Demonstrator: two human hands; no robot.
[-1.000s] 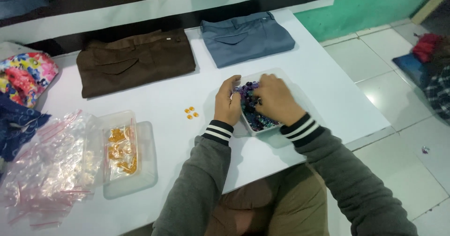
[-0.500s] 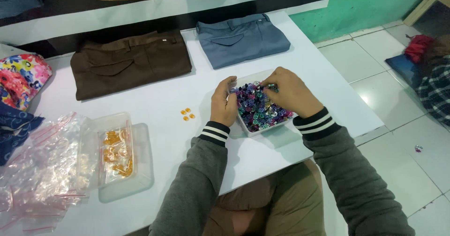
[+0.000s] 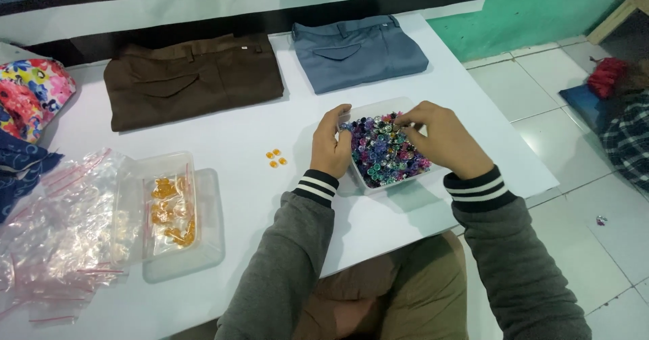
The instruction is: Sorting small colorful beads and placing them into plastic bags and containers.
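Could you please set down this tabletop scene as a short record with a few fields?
Surface: white table
Left hand: rests against the left wall of the clear tray of mixed-colour beads
Right hand: fingertips pinching among the beads near the tray's far edge
Loose pieces: three small orange beads left of the left hand
Far side: folded brown trousers, folded blue-grey trousers
Near left: clear box with orange beads, pile of small plastic bags
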